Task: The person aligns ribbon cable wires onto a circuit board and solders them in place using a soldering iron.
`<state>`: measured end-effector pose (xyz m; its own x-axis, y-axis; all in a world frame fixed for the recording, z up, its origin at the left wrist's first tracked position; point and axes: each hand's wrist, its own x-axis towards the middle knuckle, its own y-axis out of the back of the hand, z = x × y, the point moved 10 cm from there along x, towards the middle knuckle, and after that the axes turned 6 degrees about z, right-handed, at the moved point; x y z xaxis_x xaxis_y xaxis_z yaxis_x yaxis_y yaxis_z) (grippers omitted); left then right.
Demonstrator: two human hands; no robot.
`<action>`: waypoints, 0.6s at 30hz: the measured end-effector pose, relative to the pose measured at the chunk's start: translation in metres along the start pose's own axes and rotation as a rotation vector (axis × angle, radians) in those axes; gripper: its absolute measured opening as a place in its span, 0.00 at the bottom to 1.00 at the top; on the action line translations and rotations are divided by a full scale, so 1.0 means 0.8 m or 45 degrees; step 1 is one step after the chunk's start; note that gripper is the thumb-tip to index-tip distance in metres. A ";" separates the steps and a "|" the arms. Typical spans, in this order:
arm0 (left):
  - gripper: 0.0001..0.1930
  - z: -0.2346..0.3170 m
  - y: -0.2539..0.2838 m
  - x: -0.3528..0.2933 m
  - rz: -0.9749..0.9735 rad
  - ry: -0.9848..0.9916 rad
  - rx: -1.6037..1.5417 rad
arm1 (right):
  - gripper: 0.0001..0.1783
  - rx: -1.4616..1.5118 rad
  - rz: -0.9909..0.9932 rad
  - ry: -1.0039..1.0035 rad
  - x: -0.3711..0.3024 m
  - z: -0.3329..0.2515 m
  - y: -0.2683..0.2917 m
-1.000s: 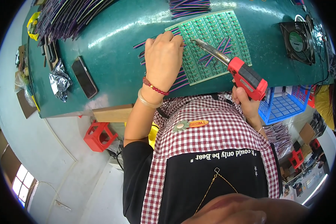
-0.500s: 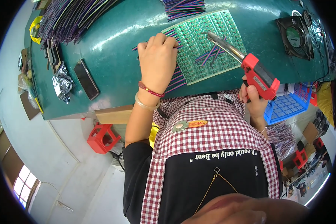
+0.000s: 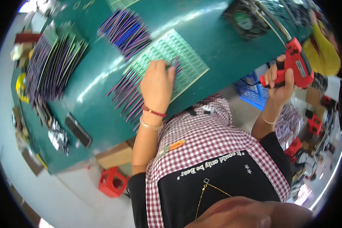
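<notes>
My left hand (image 3: pixel 157 83) is over the green circuit board panel (image 3: pixel 188 57), its fingers curled closed against a few loose purple-and-black wires (image 3: pixel 177 65) lying on the board. A row of similar wires (image 3: pixel 127 93) sticks out from the panel's left edge, partly behind my wrist. Off to the right, my right hand (image 3: pixel 280 84) grips a red soldering gun (image 3: pixel 301 68) by its handle. Its long metal nose points up and away from me, well clear of the panel, and the tip is blurred.
Beyond the panel lies a wire bundle (image 3: pixel 127 32); a larger one (image 3: pixel 53 68) sits at the left. A fan (image 3: pixel 243 21) stands far right. Near the left edge are a phone (image 3: pixel 78 130) and crumpled foil (image 3: pixel 58 137). A blue crate (image 3: pixel 252 93) is below the table's right side.
The whole view has turned. The soldering gun has swung from over the panel out to the right. My left hand has moved from the panel's left edge onto the loose wires.
</notes>
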<state>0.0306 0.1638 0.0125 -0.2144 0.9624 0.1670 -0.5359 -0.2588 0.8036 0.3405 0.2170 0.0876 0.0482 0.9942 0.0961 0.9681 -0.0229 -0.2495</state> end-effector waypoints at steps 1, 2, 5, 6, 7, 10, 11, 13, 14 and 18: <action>0.08 -0.009 -0.006 -0.001 -0.004 0.090 0.083 | 0.24 0.016 -0.021 0.054 0.007 -0.014 0.006; 0.10 -0.015 -0.013 -0.001 -0.018 0.115 0.099 | 0.23 0.007 -0.036 0.122 0.015 -0.030 0.013; 0.09 -0.017 -0.014 0.001 -0.040 0.121 0.029 | 0.23 -0.104 0.074 0.328 0.029 -0.071 0.037; 0.09 -0.014 -0.015 0.000 -0.034 0.099 0.026 | 0.22 -0.124 0.132 0.357 0.034 -0.071 0.050; 0.08 -0.015 -0.018 0.000 -0.054 0.113 0.018 | 0.20 -0.095 0.185 0.382 0.041 -0.065 0.062; 0.07 -0.017 -0.016 -0.002 -0.078 0.167 -0.024 | 0.17 -0.535 0.614 0.029 0.085 0.012 0.112; 0.07 -0.022 -0.015 -0.002 -0.090 0.207 -0.071 | 0.15 -0.629 0.653 -0.140 0.097 0.044 0.129; 0.06 -0.021 -0.005 -0.001 -0.004 0.110 -0.081 | 0.15 -0.614 0.594 0.006 0.109 0.038 0.114; 0.05 -0.024 -0.002 0.005 -0.009 0.148 -0.184 | 0.15 -0.501 0.624 0.096 0.106 0.024 0.114; 0.03 -0.039 0.023 -0.006 0.031 0.257 -0.397 | 0.15 -0.418 0.582 0.120 0.107 0.026 0.099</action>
<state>-0.0034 0.1521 0.0085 -0.3703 0.9279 0.0428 -0.7450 -0.3242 0.5830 0.4160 0.3024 0.0557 0.4876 0.8621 0.1378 0.8684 -0.4952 0.0255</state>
